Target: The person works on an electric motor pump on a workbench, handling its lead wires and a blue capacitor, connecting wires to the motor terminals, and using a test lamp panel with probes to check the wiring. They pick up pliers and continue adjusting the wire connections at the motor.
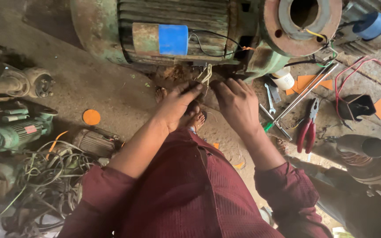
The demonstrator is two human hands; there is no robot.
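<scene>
My left hand [177, 103] and my right hand [237, 103] sit side by side under the big rusty green motor [173, 31]. Both pinch the pale wire bundle [206, 75] that hangs down from the motor. The wires run up and down, nearer my left hand. Red pliers [307, 128] lie right of the motor.

Motor [155, 31] blocks ahead — pliers [307, 125] right, floor [93, 83] left open.

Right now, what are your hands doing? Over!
Left hand and right hand both on the pale wire bundle under the big green motor; grip unclear. Red pliers and spanner lie apart, right. Nothing blocking.
</scene>
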